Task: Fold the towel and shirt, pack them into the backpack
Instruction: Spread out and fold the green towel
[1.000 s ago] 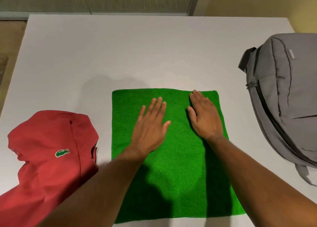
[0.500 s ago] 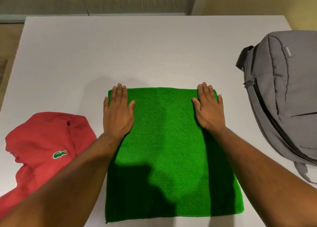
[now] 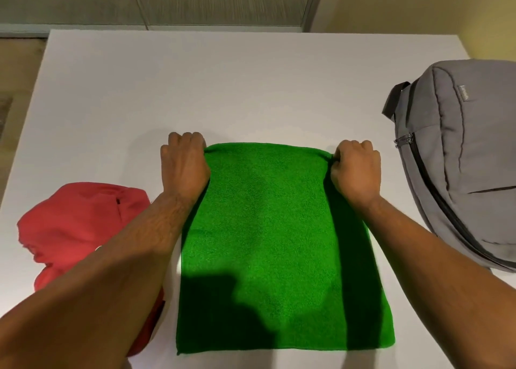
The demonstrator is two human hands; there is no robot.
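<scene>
A green towel (image 3: 276, 229) lies flat on the white table (image 3: 223, 84) in front of me, folded into a rectangle. My left hand (image 3: 185, 163) grips its far left corner with curled fingers. My right hand (image 3: 356, 167) pinches the far right corner, which is slightly lifted. A red shirt (image 3: 81, 223) with a buttoned collar lies crumpled to the left, partly under my left forearm. A grey backpack (image 3: 469, 156) lies on its side at the right, its zip shut.
The far half of the table is bare white surface. A grey-green wall panel (image 3: 195, 3) stands beyond the far edge, and a yellow wall (image 3: 446, 6) runs at the back right.
Both hands were flat on the towel, then slid out to the far corners. Now their fingers have curled round those corners.
</scene>
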